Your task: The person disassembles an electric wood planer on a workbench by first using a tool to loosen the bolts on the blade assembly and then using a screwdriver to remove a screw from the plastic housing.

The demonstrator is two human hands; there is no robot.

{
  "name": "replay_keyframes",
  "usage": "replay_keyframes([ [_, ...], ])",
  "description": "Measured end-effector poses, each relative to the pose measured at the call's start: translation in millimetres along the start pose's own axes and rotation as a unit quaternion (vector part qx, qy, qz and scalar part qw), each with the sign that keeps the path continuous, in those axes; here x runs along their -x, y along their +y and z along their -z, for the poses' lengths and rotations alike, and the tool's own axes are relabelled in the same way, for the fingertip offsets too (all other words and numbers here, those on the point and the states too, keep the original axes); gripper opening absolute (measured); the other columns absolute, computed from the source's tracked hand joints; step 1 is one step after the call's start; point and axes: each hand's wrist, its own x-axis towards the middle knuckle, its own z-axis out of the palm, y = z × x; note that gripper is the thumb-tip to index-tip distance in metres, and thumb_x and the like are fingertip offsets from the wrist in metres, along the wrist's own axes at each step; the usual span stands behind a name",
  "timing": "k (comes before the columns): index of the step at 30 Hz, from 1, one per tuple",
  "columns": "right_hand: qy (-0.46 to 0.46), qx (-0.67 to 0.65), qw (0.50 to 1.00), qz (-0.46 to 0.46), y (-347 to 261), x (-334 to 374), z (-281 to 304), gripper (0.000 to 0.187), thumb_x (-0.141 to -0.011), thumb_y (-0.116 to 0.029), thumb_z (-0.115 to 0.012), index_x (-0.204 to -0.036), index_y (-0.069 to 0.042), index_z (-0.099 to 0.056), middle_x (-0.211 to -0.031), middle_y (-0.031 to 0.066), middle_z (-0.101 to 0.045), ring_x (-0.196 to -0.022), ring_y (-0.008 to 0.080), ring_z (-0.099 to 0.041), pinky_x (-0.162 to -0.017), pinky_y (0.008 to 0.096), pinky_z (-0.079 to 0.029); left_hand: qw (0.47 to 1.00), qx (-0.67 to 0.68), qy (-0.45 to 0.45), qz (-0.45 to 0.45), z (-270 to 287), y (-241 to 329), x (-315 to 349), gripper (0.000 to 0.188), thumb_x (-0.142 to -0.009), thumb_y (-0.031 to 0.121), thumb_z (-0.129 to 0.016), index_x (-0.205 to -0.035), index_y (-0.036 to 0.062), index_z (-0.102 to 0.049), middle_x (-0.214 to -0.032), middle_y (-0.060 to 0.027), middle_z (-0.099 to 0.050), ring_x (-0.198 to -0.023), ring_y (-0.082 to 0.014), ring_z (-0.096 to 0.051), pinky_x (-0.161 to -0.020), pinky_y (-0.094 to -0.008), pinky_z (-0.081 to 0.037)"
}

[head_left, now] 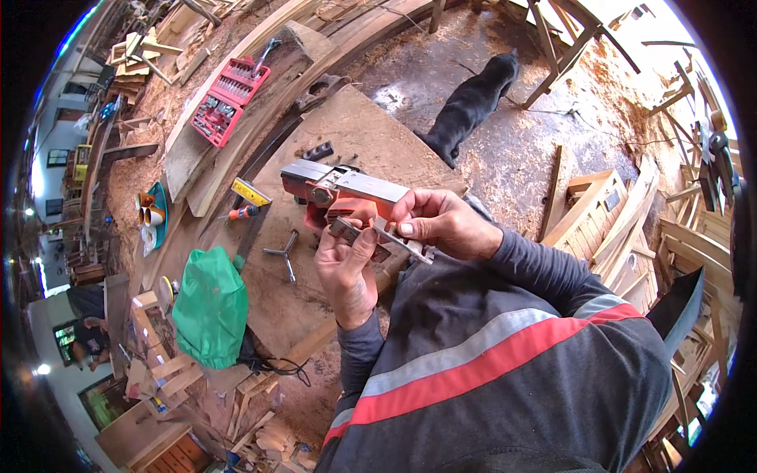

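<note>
Metal bracket [416, 251]: right grip [444, 226] pinches it; small metal piece [344, 229]: left grip [348, 270] pinches it; electric planer [344, 189] rests on worktop [367, 130].

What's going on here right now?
A person holds small metal parts in front of an orange planer-like power tool: a blocky piece in the left hand, a longer bracket in the right hand. The tool lies on a wooden board, flat metal face up. A three-armed wrench lies nearby; an open red case sits farther off.
</note>
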Motion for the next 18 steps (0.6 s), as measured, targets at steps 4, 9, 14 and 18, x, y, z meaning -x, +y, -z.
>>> replay_keyframes([
  [4,0.019,0.006,0.999,0.034,-2,2,-6,0.016,-0.094,-0.011,-0.071,-0.108,-0.006,-0.064,-0.095,-0.0013,-0.069,-0.081,0.0054,-0.062,-0.069,0.0200,-0.048,1.000,0.009,-0.003,-0.003,2,1,0,0.024,-0.088,0.001,-0.074,-0.109,0.0006,-0.063,-0.108,-0.0110,-0.070,-0.095,-0.0150,-0.067,-0.088,-0.0295,-0.054],
  [9,0.039,0.020,0.998,0.044,0,0,-4,0.017,-0.094,-0.011,-0.071,-0.109,-0.006,-0.064,-0.093,-0.0005,-0.069,-0.077,0.0058,-0.062,-0.066,0.0211,-0.048,0.999,0.023,-0.009,0.040,4,0,3,0.023,-0.088,0.002,-0.075,-0.108,0.0023,-0.064,-0.102,-0.0059,-0.070,-0.090,-0.0135,-0.067,-0.085,-0.0286,-0.055],
  [14,0.047,0.011,0.999,-0.009,2,0,1,0.017,-0.093,-0.010,-0.072,-0.107,-0.006,-0.062,-0.092,-0.0012,-0.067,-0.079,0.0070,-0.064,-0.068,0.0222,-0.052,0.999,0.016,-0.007,0.028,-3,-3,1,0.023,-0.087,0.001,-0.076,-0.107,0.0030,-0.064,-0.100,-0.0052,-0.070,-0.089,-0.0124,-0.067,-0.084,-0.0268,-0.054],
  [18,0.046,0.014,0.999,-0.021,-1,-1,0,0.017,-0.094,-0.012,-0.071,-0.107,-0.006,-0.061,-0.091,-0.0006,-0.067,-0.075,0.0073,-0.064,-0.064,0.0223,-0.053,0.999,0.013,-0.011,0.034,-4,-1,1,0.022,-0.086,0.000,-0.076,-0.106,0.0026,-0.064,-0.099,-0.0050,-0.070,-0.089,-0.0121,-0.066,-0.085,-0.0265,-0.053],
])
